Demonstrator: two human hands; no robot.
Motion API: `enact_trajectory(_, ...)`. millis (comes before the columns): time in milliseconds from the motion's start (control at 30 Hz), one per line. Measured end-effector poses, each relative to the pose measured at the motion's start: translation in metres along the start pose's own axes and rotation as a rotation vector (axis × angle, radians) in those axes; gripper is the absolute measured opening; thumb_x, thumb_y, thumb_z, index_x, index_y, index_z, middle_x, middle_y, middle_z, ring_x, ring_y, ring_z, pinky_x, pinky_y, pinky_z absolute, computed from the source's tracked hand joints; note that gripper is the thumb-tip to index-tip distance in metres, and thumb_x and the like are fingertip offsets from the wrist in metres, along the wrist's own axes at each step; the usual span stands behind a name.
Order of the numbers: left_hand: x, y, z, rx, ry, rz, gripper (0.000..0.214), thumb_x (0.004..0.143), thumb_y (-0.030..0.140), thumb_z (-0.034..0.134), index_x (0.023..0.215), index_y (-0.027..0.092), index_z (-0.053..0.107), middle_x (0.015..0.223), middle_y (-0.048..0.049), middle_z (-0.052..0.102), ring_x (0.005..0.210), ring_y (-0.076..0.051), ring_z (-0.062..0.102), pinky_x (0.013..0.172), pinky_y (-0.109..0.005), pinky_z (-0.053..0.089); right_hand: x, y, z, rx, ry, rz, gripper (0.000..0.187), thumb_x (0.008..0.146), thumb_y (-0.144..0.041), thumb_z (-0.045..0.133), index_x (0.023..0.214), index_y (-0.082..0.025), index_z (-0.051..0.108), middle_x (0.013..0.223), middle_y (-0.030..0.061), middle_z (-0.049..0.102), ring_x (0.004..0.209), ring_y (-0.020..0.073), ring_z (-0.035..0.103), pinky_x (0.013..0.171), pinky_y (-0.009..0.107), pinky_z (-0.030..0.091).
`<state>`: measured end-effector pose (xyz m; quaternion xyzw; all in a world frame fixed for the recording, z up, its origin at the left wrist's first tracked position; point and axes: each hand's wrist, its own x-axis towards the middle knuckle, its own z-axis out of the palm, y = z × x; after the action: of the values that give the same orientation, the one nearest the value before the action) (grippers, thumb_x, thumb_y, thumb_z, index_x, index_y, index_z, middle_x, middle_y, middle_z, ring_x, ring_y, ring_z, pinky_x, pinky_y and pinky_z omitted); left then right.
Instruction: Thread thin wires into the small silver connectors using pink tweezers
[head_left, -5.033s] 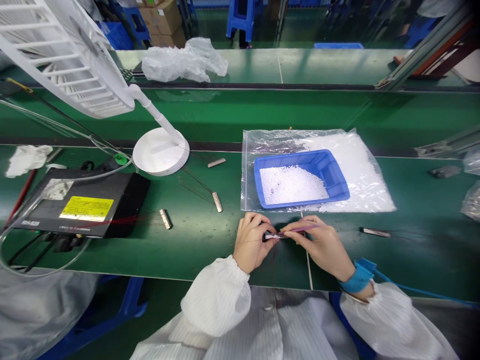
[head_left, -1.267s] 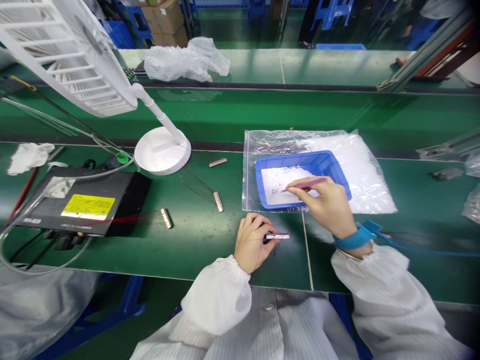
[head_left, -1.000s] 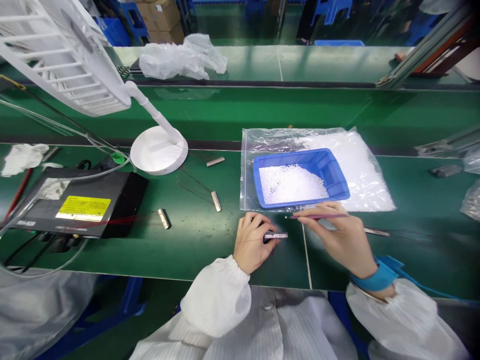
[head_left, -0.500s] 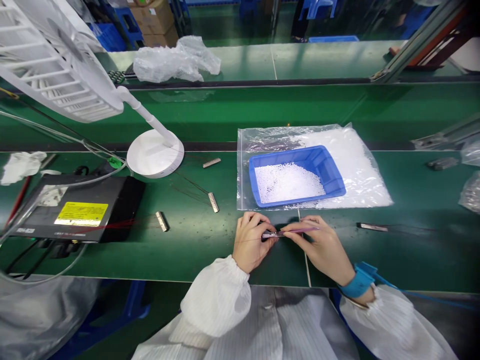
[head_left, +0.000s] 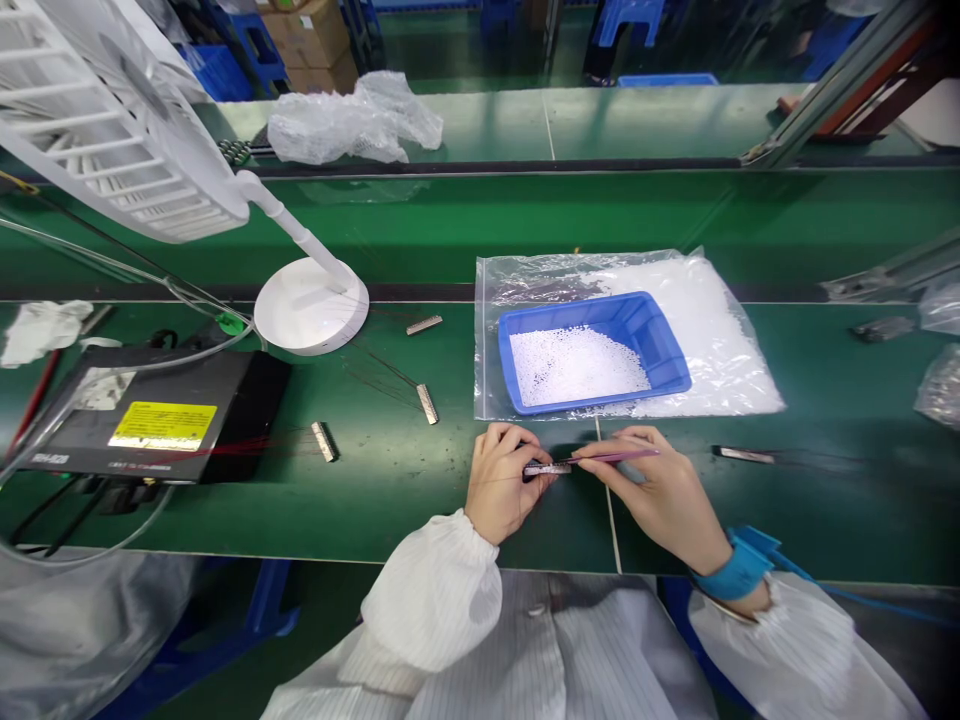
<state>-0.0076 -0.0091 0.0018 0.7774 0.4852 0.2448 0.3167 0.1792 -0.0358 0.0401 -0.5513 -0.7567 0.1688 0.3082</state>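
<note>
My left hand (head_left: 501, 487) pinches a small silvery rectangular part (head_left: 551, 468) between thumb and fingers, low over the green bench. Fine reddish wires trail from that part to the left, across the hand. In my right hand (head_left: 651, 492) are slim pink tweezers (head_left: 624, 456), gripped near the front like a pen. Their tip reaches the part's upper right edge; whether it touches is too small to tell. Just beyond both hands, a blue tray (head_left: 670, 350) holds white beads (head_left: 574, 365) and rests on a clear zip bag (head_left: 724, 345) filled with white material.
Similar parts with wires lie left, such as one part (head_left: 427, 404), and another part (head_left: 742, 454) lies right. A white fan (head_left: 311, 310) and a black box (head_left: 247, 400) stand on the left. A blue wrist strap (head_left: 735, 567) with a cord circles my right wrist.
My right hand has shifted right, away from my left hand, drawing the tweezers along. More of the silvery part now shows. My left hand stays in place.
</note>
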Motion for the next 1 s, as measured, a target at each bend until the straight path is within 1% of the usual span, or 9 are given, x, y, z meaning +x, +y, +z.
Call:
enact_trajectory(133, -0.0002, 0.0, 0.0002, 0.004, -0.01, -0.006, 0.011, 0.076, 0.029, 0.073, 0.082, 0.023, 0.066, 0.091, -0.0006, 0.063, 0.096, -0.021, 0.049, 0.08, -0.035, 0.036, 0.0014, -0.0006, 0.0063, 0.013, 0.002, -0.027, 0.011, 0.087, -0.026, 0.057, 0.086, -0.024, 0.067, 0.085, -0.0039, 0.073, 0.075, 0.0159, 0.062, 0.073, 0.035, 0.05)
enact_trajectory(267, -0.0004, -0.0009, 0.001, 0.007, -0.008, -0.005, 0.011, 0.076, 0.03, 0.073, 0.082, 0.023, 0.066, 0.091, -0.0001, 0.063, 0.096, -0.02, 0.049, 0.08, -0.035, 0.036, 0.0023, -0.0008, 0.0106, 0.012, -0.005, -0.026, 0.014, 0.088, -0.028, 0.055, 0.085, -0.024, 0.067, 0.083, -0.003, 0.073, 0.073, 0.0163, 0.063, 0.072, 0.036, 0.05)
enact_trajectory(400, -0.0001, -0.0014, 0.0013, 0.012, -0.006, -0.009, 0.011, 0.075, 0.031, 0.073, 0.081, 0.024, 0.067, 0.091, -0.0002, 0.063, 0.096, -0.02, 0.049, 0.08, -0.035, 0.036, 0.0022, -0.0016, 0.0091, 0.011, 0.0, -0.013, 0.015, 0.089, -0.031, 0.054, 0.085, -0.024, 0.067, 0.083, -0.0019, 0.073, 0.073, 0.017, 0.064, 0.071, 0.036, 0.05)
enact_trajectory(633, 0.0004, -0.0006, 0.0, 0.011, -0.012, -0.011, 0.011, 0.076, 0.031, 0.072, 0.082, 0.024, 0.066, 0.091, -0.0008, 0.063, 0.096, -0.02, 0.049, 0.08, -0.035, 0.036, 0.0003, -0.0009, 0.0102, 0.008, -0.009, -0.019, 0.011, 0.088, -0.026, 0.056, 0.086, -0.024, 0.067, 0.084, -0.0029, 0.073, 0.073, 0.0165, 0.063, 0.073, 0.037, 0.05)
enact_trajectory(833, -0.0001, -0.0013, 0.0005, 0.017, -0.006, 0.001, 0.013, 0.076, 0.032, 0.073, 0.082, 0.023, 0.066, 0.091, -0.0002, 0.063, 0.095, -0.02, 0.049, 0.08, -0.034, 0.035, 0.0004, -0.003, 0.0069, 0.007, 0.004, 0.003, 0.014, 0.089, -0.03, 0.054, 0.087, -0.025, 0.067, 0.085, -0.0016, 0.073, 0.073, 0.0179, 0.064, 0.071, 0.038, 0.051)
enact_trajectory(1000, -0.0006, -0.0023, 0.0017, 0.026, 0.008, 0.01, 0.012, 0.076, 0.032, 0.073, 0.082, 0.023, 0.066, 0.091, 0.0001, 0.063, 0.095, -0.02, 0.049, 0.08, -0.034, 0.035, 0.0014, -0.0024, 0.0086, 0.014, 0.004, -0.029, 0.011, 0.088, -0.027, 0.056, 0.086, -0.024, 0.067, 0.085, -0.0025, 0.073, 0.072, 0.0172, 0.064, 0.073, 0.038, 0.05)
